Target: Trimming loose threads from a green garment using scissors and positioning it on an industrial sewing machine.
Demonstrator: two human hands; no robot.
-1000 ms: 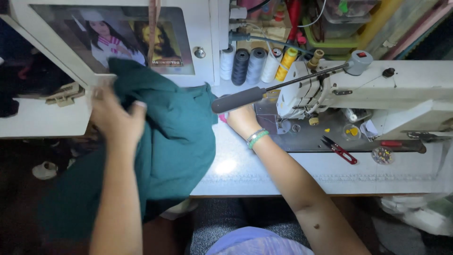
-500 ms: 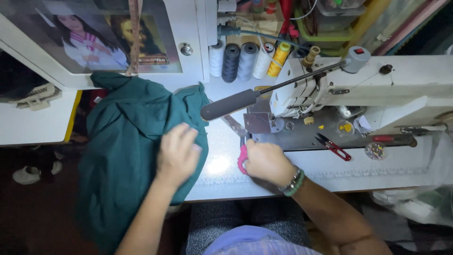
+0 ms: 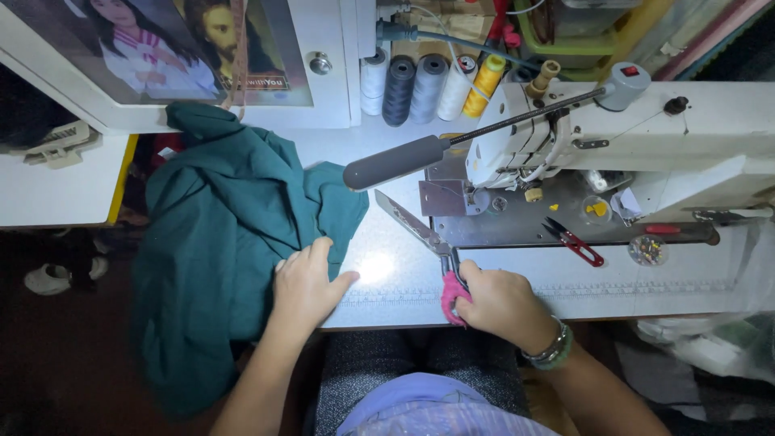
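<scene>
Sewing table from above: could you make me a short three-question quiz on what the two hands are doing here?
1. True or false: the left hand rests on the dark green fabric.
2. What does the right hand grip?
A. a thread spool
B. the large scissors with pink-wrapped handles
C. the small red snips
3. Fill in: the scissors' blades lie on the white table and point toward the ____ machine.

Key: 1 true; 2 B; 3 sewing.
</scene>
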